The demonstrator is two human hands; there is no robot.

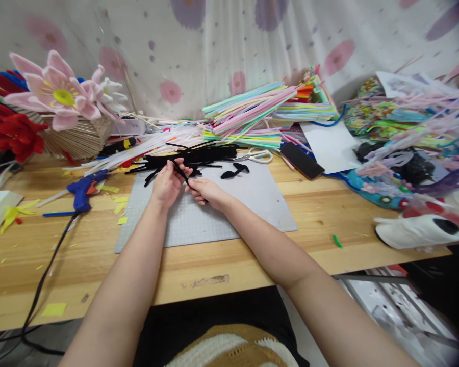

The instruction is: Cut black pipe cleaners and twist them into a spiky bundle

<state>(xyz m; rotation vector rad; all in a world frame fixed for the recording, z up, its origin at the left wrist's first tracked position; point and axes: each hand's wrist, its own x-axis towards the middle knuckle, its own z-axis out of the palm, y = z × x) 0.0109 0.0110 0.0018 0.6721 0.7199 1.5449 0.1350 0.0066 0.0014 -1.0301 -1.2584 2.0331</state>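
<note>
Over the grey cutting mat (229, 214), a black pipe cleaner (180, 171) runs between my two hands. My left hand (168, 182) pinches its upper end, palm turned partly up. Lower along it, the fingers of my right hand (206, 193) are closed on the other part. Just behind my hands lies a pile of black pipe cleaners (210, 152). To the right of them, a small bent black piece (236, 171) rests on the mat. Scissors (258, 155) with pale handles lie at the mat's back edge.
At left are a blue glue gun (83, 191) with a trailing cord and a basket (80, 135) of fuzzy flowers. Coloured pipe cleaners (252, 109) are heaped at the back. A phone (302, 160), white paper (329, 145) and a white object (416, 231) lie to the right.
</note>
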